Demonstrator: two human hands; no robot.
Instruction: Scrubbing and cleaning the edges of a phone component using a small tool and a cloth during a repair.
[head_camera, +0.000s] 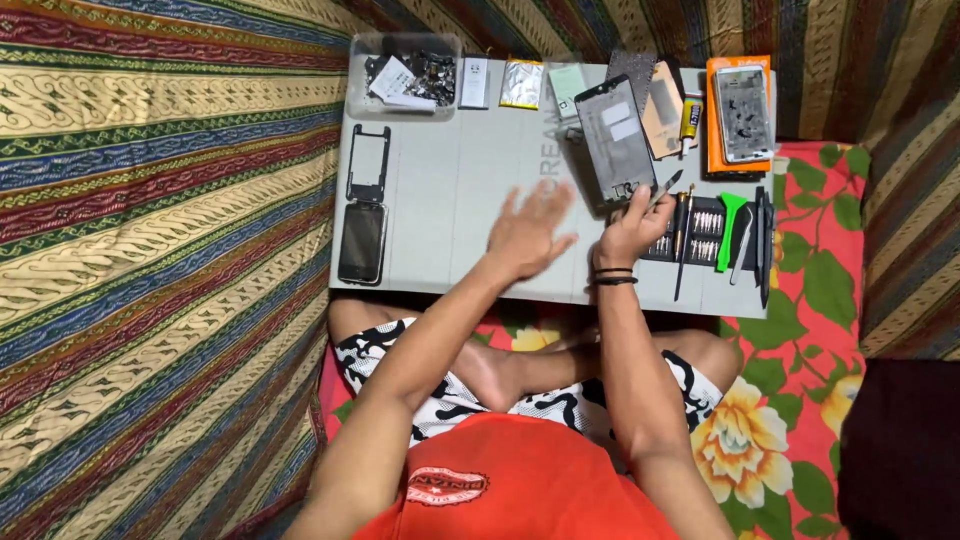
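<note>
- Right hand of mine is closed around tweezers, whose tip points up and away toward the phone frame lying just past my knuckles.
- Left hand is released, fingers spread flat, hovering over the grey work mat beside my right hand.
- Just right of my right hand sits the screwdriver bit kit with a green pry tool.
- Far left of my left hand lies a dark phone.
</note>
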